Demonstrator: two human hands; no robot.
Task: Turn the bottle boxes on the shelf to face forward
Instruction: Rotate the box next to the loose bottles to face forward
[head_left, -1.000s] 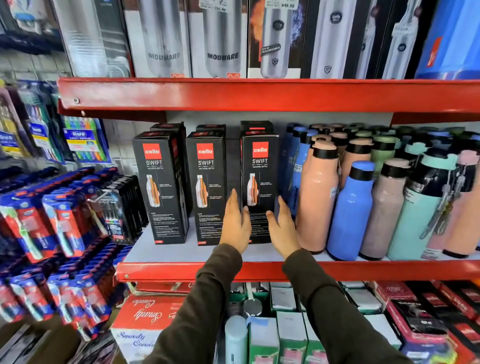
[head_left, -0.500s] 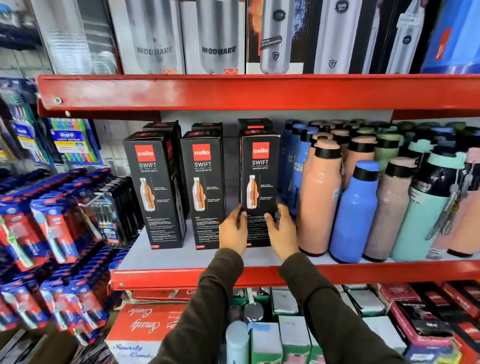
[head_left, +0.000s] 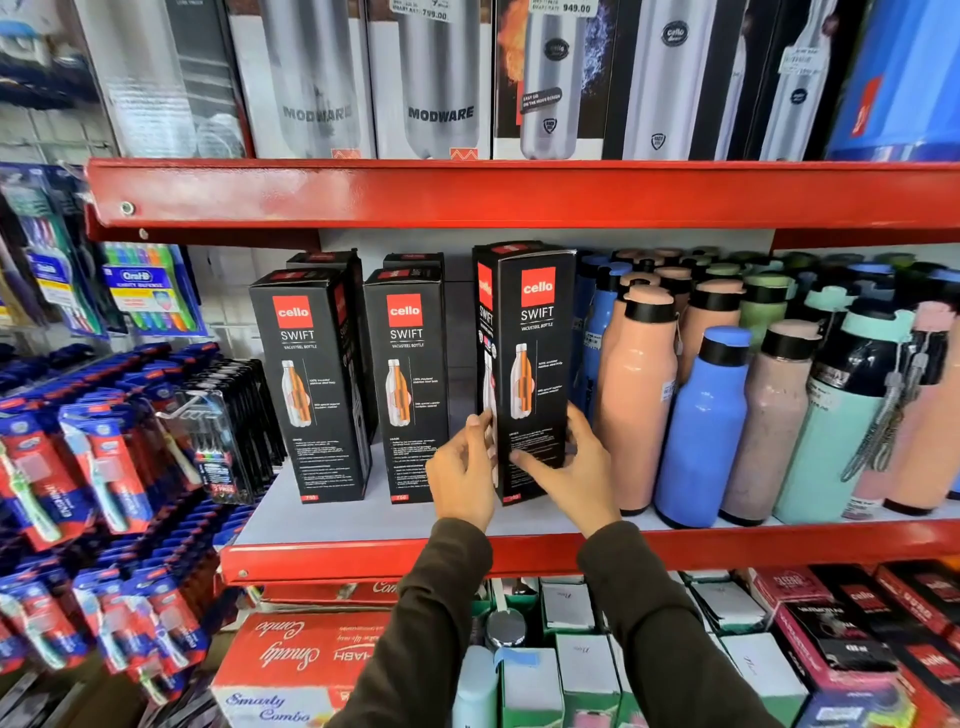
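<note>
Between both hands' fingers (head_left: 524, 460): box (head_left: 535, 374), seemingly lifted.

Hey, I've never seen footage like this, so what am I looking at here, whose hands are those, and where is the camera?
There is no machine here. A person wears a camera on the head, looking forward and down, so you see their own arms reaching out. The left hand and right hand grip a black Cello Swift bottle box, angled so its side panel shows. It stands on a red-edged shop shelf. Two matching boxes stand to its left, and loose coloured bottles to its right.
</note>
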